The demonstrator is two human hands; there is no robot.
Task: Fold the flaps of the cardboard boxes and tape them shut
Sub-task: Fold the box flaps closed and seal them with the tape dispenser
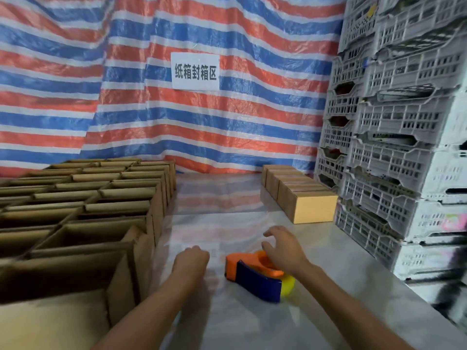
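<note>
Brown corrugated open boxes (83, 223) crowd the left of the glossy, film-covered table (341, 261). Taped boxes (303, 198) line the far right beside slatted grey crates (404, 147). The orange-and-blue dispenser (255, 276), with its yellow roll, lies between the hands. The right hand (283, 248) is over its rear, fingers spread loose. The left hand (192, 258), just beside it, is clenched on nothing.

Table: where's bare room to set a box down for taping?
Bare table runs between the open boxes and the closed boxes, beyond the tape dispenser. Another patch lies between it and the crates. Left side is crowded.
</note>
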